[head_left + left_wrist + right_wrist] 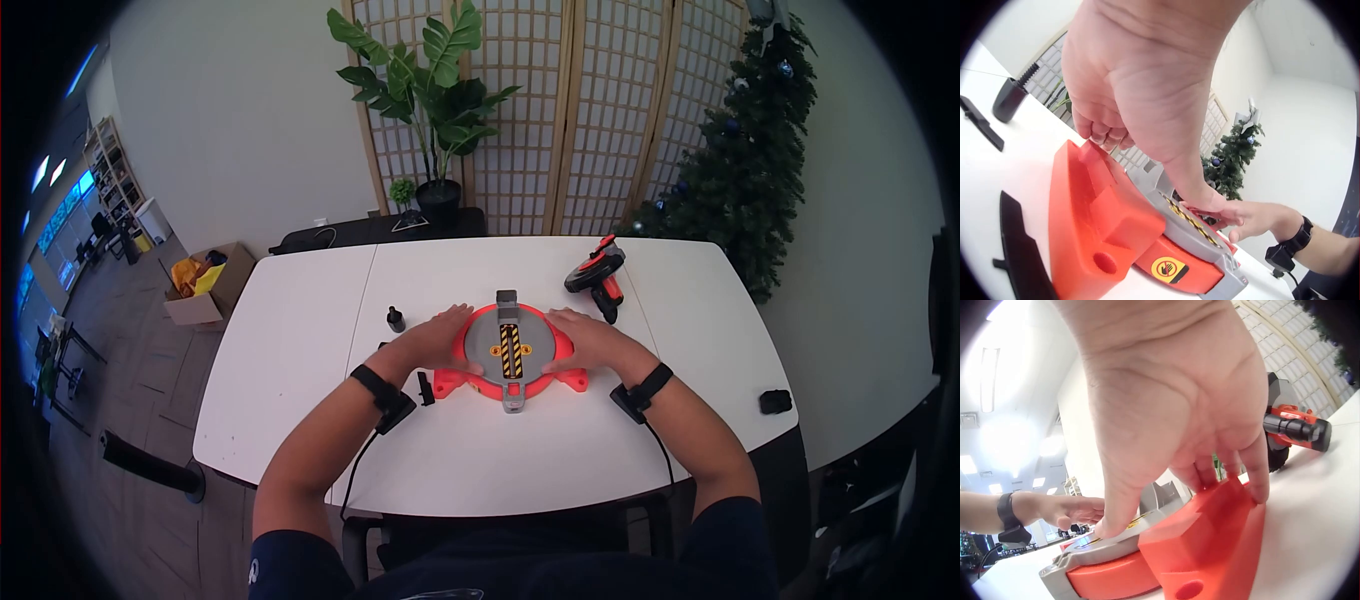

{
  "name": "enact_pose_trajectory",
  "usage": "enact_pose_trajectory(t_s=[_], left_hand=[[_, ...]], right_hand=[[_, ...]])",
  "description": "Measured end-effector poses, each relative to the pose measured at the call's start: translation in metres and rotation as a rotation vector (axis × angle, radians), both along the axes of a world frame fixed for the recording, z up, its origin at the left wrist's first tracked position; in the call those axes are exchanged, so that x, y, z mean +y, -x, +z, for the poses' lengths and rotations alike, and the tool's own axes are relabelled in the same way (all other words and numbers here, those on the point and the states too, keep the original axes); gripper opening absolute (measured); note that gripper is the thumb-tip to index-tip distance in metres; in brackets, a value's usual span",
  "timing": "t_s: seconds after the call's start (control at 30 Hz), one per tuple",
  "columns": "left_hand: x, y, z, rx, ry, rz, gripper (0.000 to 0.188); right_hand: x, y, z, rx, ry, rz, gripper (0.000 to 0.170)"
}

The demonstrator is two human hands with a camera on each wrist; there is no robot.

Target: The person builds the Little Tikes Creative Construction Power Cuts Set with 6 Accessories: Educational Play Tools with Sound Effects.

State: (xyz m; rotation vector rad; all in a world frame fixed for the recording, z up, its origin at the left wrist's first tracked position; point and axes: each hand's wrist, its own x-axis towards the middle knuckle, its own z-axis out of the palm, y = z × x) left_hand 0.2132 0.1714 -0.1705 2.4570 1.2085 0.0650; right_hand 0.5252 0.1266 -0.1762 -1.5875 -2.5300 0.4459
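A round red and grey device (484,345), with a black-and-yellow striped strip across its top, lies flat on the white table. The left hand (437,342) grips its left side, and the right hand (597,342) holds the right side. In the left wrist view, the left hand's (1138,87) thumb lies on the grey disc (1192,232) while the fingers bend down behind the red side block (1107,206). The right wrist view has the right hand (1179,406) in a like grip, fingertips against the red side block (1200,540), thumb over the grey top.
Behind the device to the right lies a red and black toy launcher (600,280). A small black bottle-shaped piece (396,319) and a black strip (427,389) are on the left; a black object (775,402) sits near the table's right edge. Cables hang from both wrist cameras.
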Motion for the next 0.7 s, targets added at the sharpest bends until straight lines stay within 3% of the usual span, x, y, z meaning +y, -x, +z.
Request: enact_pose_trajectory(t_s=[0.1,0.33,0.5,0.7], left_hand=[[-0.006,0.006,0.024,-0.081,0.183,0.144,0.118],[-0.018,0.041,0.030,-0.096,0.115,0.132,0.105],[-0.025,0.065,0.032,0.023,0.153,0.133,0.072],[-0.038,0.074,0.006,0.163,0.054,0.011,0.057]], right_hand=[[0.003,-0.005,-0.001,0.042,0.087,0.008,0.111],[-0.011,-0.006,0.005,-0.053,0.112,0.038,0.111],[-0.024,-0.009,0.025,0.019,0.168,0.019,0.104],[-0.034,-0.011,0.035,0.084,0.104,0.040,0.091]])
